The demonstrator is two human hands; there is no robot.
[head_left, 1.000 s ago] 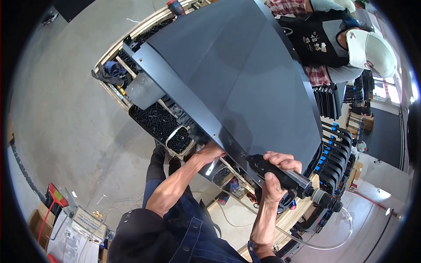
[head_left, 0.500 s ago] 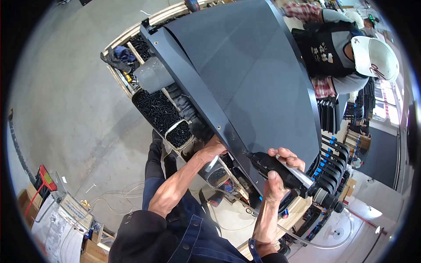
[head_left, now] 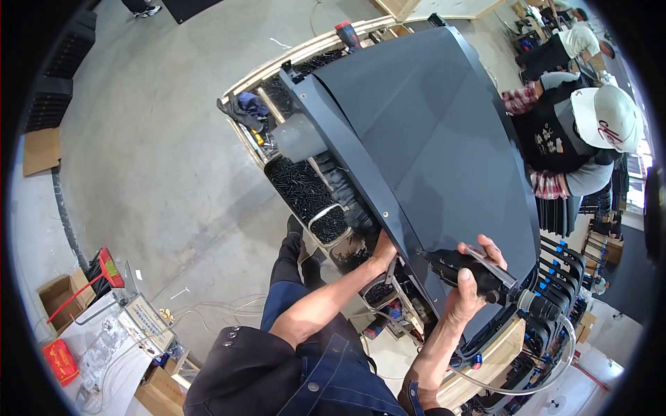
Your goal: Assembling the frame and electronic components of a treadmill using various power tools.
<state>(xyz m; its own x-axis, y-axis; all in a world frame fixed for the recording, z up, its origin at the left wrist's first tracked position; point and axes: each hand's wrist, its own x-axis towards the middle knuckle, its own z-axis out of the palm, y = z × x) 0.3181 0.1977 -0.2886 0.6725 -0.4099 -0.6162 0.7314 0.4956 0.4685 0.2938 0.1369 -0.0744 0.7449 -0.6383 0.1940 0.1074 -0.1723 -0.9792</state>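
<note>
Gripping a black power tool: right hand (left hand half-hidden at the dark panel, grip unclear).

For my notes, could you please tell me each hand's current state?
Left hand: cannot tell; partly hidden by the dark-gray panel.
Right hand: holding an air screwdriver.

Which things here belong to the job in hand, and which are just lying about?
In use:
tool, in the right hand
panel, left hand partly hidden at its edge
black fasteners, probably

Lying about, it seems:
red broom
red packet
cardboard
blue cloth
</note>
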